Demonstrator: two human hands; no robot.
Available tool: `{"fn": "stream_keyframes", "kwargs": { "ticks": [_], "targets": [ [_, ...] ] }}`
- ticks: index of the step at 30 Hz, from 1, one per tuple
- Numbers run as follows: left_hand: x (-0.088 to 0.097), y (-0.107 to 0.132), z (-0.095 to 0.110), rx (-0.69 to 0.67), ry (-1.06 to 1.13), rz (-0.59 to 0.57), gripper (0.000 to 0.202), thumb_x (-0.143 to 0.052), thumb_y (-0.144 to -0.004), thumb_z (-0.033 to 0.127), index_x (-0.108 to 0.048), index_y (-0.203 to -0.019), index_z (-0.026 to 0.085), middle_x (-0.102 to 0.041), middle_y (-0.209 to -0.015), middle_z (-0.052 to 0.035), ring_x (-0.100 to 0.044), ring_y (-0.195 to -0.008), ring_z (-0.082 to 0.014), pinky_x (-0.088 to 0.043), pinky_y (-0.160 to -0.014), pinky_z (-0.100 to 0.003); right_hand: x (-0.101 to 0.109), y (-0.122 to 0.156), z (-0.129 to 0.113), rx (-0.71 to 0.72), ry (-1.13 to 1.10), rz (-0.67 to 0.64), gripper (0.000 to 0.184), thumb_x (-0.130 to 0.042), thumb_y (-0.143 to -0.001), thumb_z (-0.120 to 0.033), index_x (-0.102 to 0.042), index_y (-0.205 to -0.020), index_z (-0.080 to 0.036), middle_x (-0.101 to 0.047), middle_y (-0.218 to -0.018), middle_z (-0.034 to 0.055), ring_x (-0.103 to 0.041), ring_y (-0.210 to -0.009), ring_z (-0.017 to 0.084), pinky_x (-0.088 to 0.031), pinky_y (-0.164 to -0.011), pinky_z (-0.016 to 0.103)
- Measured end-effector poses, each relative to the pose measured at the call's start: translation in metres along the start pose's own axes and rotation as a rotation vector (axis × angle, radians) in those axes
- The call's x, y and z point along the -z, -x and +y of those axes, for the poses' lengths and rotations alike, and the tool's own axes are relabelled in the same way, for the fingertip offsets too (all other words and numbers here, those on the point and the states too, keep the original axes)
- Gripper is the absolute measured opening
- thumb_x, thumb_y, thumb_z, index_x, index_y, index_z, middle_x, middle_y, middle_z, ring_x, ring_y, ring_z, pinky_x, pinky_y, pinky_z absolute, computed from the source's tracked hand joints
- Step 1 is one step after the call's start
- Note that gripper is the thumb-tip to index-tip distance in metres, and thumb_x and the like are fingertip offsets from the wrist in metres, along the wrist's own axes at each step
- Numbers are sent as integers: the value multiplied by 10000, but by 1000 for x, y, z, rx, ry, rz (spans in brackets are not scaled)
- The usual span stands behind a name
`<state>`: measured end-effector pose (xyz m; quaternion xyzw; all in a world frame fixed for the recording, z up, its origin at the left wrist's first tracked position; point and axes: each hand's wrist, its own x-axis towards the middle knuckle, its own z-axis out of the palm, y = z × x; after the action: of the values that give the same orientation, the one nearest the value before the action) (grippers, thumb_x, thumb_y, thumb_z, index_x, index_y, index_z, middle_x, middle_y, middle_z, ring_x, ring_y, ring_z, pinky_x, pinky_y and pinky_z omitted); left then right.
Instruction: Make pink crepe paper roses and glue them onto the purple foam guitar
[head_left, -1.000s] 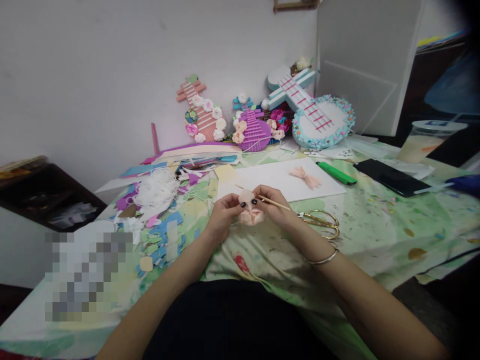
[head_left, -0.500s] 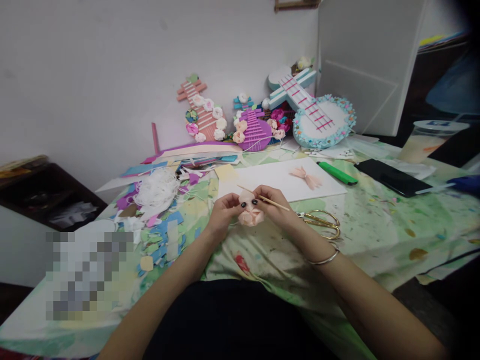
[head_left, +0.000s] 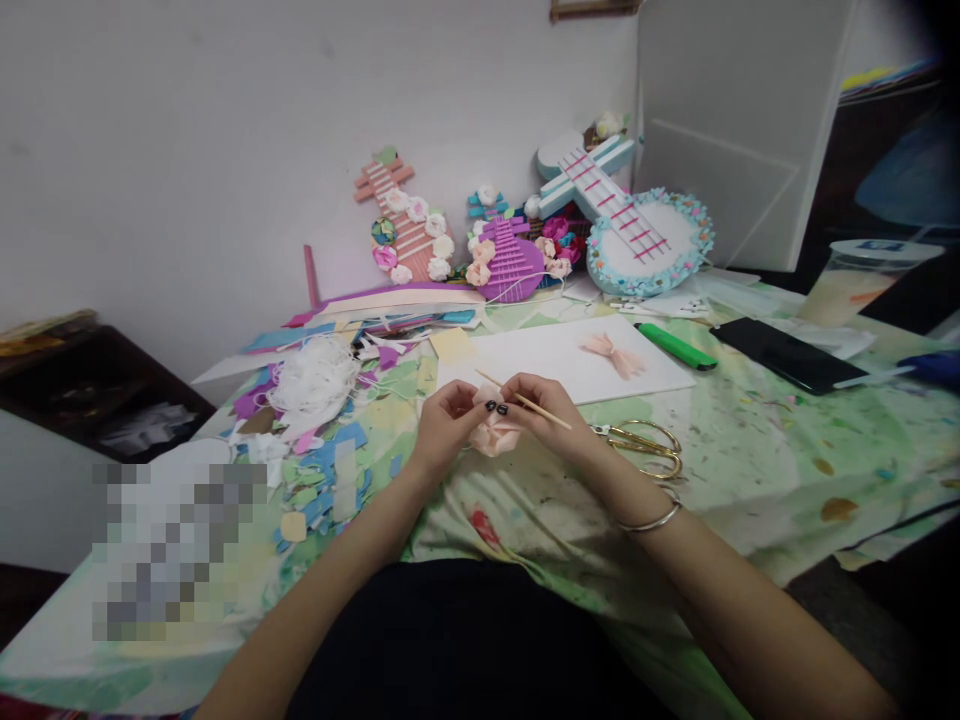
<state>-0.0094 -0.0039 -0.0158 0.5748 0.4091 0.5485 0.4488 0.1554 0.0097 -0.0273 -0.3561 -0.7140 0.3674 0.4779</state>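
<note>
Both my hands meet over the middle of the table, pinching a pale pink paper flower [head_left: 491,436]. My left hand [head_left: 445,428] grips its left side with thumb and fingers closed. My right hand [head_left: 553,418] is closed too, pinching the flower's top and holding a thin wooden stick [head_left: 523,400] that slants across the fingers. A bangle sits on my right wrist. Gold scissors [head_left: 643,447] lie just right of my right hand on the paint-stained table cover.
A white sheet [head_left: 540,355] with a pink paper bow [head_left: 613,355] lies behind my hands. Beyond are a green marker [head_left: 675,346], a black phone [head_left: 786,355], a plastic cup [head_left: 855,282], decorated paper guitars [head_left: 510,262] against the wall, and coloured paper scraps [head_left: 322,440] at left.
My hands and the flower have shifted slightly; the fingers have worked the paper tighter around the stick, which now points a little lower on the right.
</note>
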Motion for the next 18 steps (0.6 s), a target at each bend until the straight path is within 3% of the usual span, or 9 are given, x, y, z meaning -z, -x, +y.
{"fn": "stream_keyframes", "kwargs": {
  "ticks": [6,10,14,18],
  "targets": [
    [1,-1,-2,-55,-37,35,204,-762,-605,235,-601,-688,142,-590,-632,24,-539,-590,-93,-416,-571,-199,1,1,-3,11,74,9,108,-593,-759,-266,-596,-781,-160,-580,-687,-11,-508,-640,116,-375,-600,229],
    [2,-1,-4,-44,39,18,242,-781,-586,241,-627,-749,150,-622,-680,14,-553,-612,-97,-425,-577,-201,2,2,-2,45,50,38,160,-562,-745,-179,-622,-893,-170,-647,-826,25,-575,-759,147,-430,-694,264],
    [2,-2,-6,-7,66,26,216,-766,-627,276,-662,-773,155,-648,-709,1,-562,-628,-99,-428,-592,-203,3,0,-3,39,-153,183,358,-523,-745,-142,-583,-1092,-203,-674,-985,55,-606,-828,156,-463,-742,299],
    [3,-3,-7,52,81,53,209,-772,-625,283,-696,-766,150,-666,-709,-4,-559,-622,-92,-423,-599,-200,6,-2,-10,53,-336,365,196,-573,-780,-229,-627,-963,-189,-696,-840,47,-594,-702,132,-456,-686,285]
  ]
}}
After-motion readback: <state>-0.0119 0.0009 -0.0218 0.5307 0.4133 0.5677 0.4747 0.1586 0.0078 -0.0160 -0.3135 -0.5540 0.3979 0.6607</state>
